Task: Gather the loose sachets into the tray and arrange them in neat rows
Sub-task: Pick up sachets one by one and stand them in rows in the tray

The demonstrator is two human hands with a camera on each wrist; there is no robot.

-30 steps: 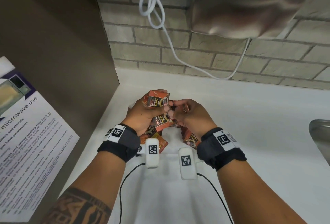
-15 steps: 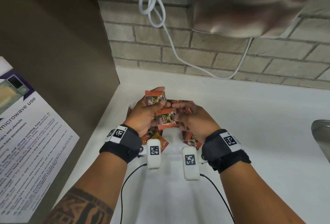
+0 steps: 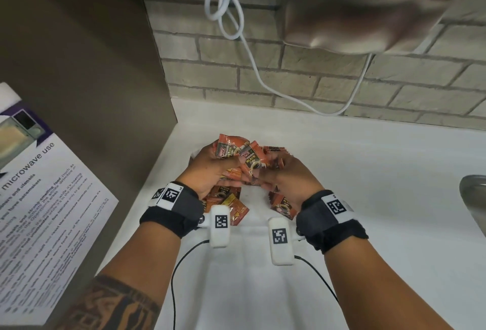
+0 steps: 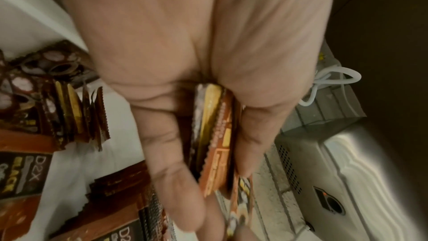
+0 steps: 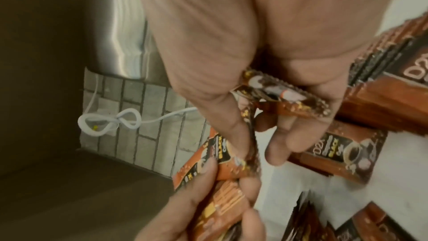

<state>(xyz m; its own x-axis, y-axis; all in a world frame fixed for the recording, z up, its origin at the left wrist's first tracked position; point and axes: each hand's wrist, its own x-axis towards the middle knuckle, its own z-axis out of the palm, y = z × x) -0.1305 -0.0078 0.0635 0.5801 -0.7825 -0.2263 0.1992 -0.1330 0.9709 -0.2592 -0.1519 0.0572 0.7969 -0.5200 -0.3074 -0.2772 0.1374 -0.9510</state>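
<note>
On the far left I see a printed notice (image 3: 50, 193) about microwave use stuck to a brown panel (image 3: 86, 72). Beside it the white counter (image 3: 368, 172) begins, running back to a brick wall (image 3: 302, 72).

My left hand (image 3: 210, 169) is raised just above the counter with its fingers curled round a small stack of orange-and-brown coffee sachets (image 3: 230, 145); the left wrist view shows the stack (image 4: 215, 135) pinched edge-on between thumb and fingers. Under that hand more loose sachets (image 3: 231, 203) lie on the white surface, partly hidden by the wrist strap.

Between the two hands one sachet (image 3: 253, 157) stands tilted, and both hands touch it. In the right wrist view the thumb and forefinger of my right hand (image 5: 266, 61) pinch a sachet's edge (image 5: 251, 135), while other fingers fold over a second sachet (image 5: 277, 94) against the palm.

My right hand (image 3: 286, 177) sits close against the left. Behind it a row of sachets (image 3: 274, 149) stands on edge, and one more (image 3: 282, 205) lies flat below the wrist. I cannot make out the tray's rim in any view.

Further right, a white cable (image 3: 252, 67) hangs down the wall, a steel hand dryer (image 3: 368, 6) is mounted above, and a metal edge (image 3: 473, 198) shows at the frame's right side.
</note>
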